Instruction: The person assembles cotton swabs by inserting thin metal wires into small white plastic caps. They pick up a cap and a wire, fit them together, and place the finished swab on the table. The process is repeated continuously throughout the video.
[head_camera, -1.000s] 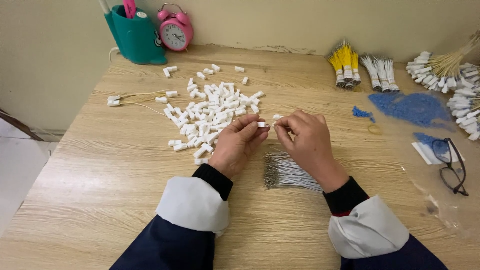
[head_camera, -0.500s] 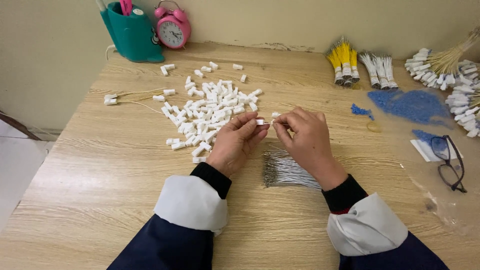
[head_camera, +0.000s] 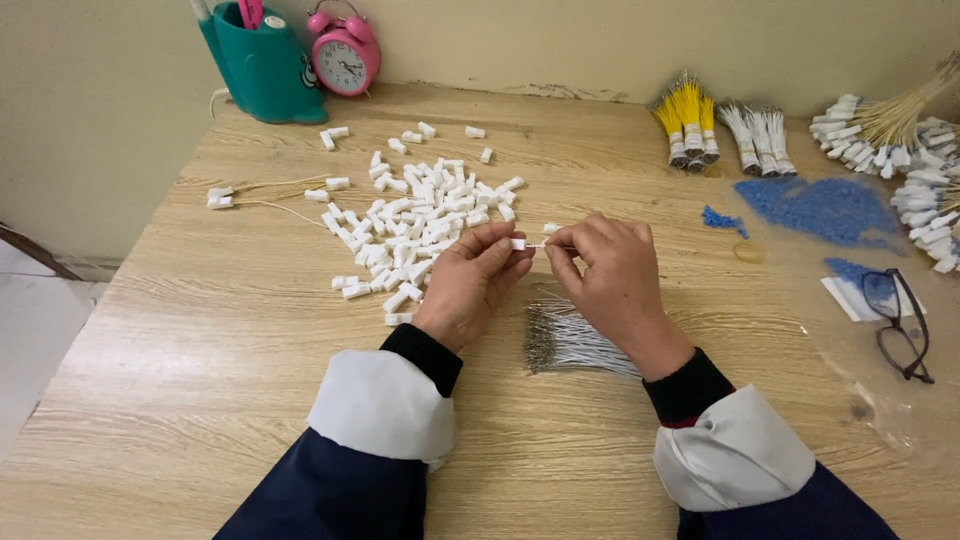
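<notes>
At centre frame, both hands meet above the wooden table (head_camera: 200, 330). Left hand (head_camera: 468, 285) pinches a small white plastic connector (head_camera: 518, 243) between thumb and fingertips. Right hand (head_camera: 610, 275) is closed in a pinch on a thin wire (head_camera: 540, 245), whose end sits at the connector's right face; whether it is inside the connector cannot be told. Both hands are held just above the tabletop, connector and wire between them.

Just left of and above the left hand lies a loose pile of white connectors (head_camera: 420, 215), scattered toward the upper left. Below the right wrist lies a bundle of thin grey wires (head_camera: 575, 340), flat on the table.

Upper left of the frame: a teal pen holder (head_camera: 262, 70) and a pink alarm clock (head_camera: 344, 58) against the wall. Upper right: bundles of yellow and white wires (head_camera: 715, 130) and finished wire assemblies with white ends (head_camera: 890, 135). Right edge: a heap of small blue pieces (head_camera: 820, 205) and a pair of dark-framed glasses (head_camera: 905, 325).
</notes>
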